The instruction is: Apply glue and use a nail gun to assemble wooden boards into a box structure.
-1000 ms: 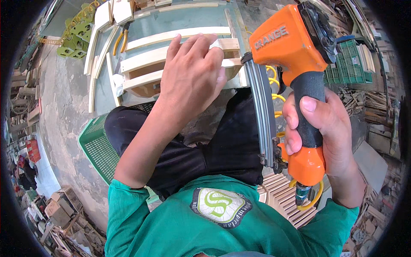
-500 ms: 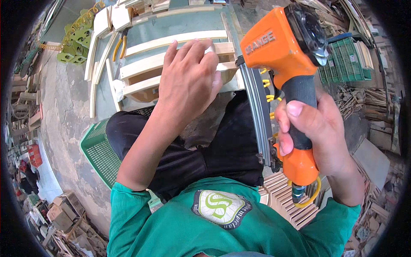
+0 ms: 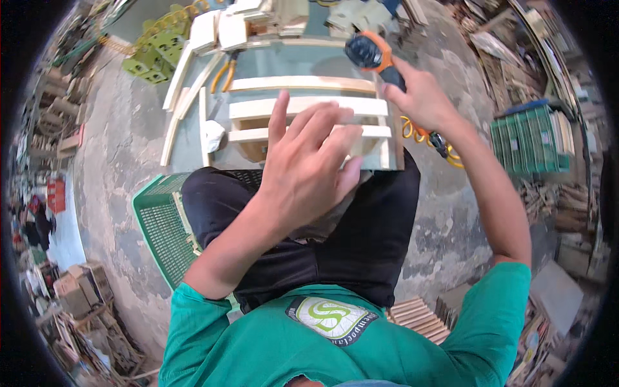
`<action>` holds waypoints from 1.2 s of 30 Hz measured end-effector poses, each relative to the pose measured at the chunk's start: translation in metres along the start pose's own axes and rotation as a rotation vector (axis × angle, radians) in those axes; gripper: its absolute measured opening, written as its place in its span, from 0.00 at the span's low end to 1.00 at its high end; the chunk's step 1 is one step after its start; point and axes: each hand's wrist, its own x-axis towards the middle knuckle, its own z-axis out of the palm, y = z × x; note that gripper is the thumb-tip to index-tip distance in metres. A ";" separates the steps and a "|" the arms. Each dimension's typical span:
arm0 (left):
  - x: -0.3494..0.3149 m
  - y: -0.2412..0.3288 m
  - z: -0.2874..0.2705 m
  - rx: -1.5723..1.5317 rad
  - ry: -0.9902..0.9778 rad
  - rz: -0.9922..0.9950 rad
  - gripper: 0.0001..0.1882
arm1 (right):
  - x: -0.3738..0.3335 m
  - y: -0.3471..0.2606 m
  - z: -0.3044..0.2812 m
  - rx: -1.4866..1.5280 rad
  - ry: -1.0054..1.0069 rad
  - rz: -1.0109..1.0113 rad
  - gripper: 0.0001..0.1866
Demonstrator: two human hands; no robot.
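Note:
My right hand (image 3: 422, 97) grips the black handle of an orange nail gun (image 3: 384, 48) over the far right part of the workbench (image 3: 271, 64). The gun's dark head faces away to the left, and its magazine is hidden. My left hand (image 3: 303, 168) is raised with its fingers apart and slightly bent, nothing seen in it. It hovers before a small frame of pale wooden slats (image 3: 248, 108) at the bench's near edge and covers part of them. Another slat (image 3: 303, 83) lies just behind that frame.
Orange-handled pliers (image 3: 224, 75) and a crumpled white piece (image 3: 215, 134) lie left on the bench, near long wood strips (image 3: 182, 77). Wood blocks (image 3: 232, 29) stand at the back. Green crates (image 3: 161, 222) (image 3: 530, 138) sit on the floor either side. A yellow coiled hose (image 3: 416, 129) hangs at right.
My right hand has carried the nail gun forward and away, from close in front of me to the bench's far right. My left hand has come slightly nearer and right, off the slats.

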 end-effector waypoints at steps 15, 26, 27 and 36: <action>-0.111 -0.064 -0.002 -0.129 0.509 -0.541 0.20 | 0.093 0.053 0.089 -0.605 -0.130 -0.287 0.31; -0.102 -0.072 0.019 -0.185 0.641 -0.534 0.18 | -0.004 -0.139 0.072 -0.156 0.198 -0.619 0.15; -0.101 -0.071 0.019 -0.173 0.653 -0.521 0.17 | -0.010 -0.149 0.086 -0.176 0.201 -0.703 0.15; -0.100 -0.077 0.020 -0.050 0.643 -0.425 0.15 | -0.019 -0.163 0.135 -0.287 0.305 -0.676 0.16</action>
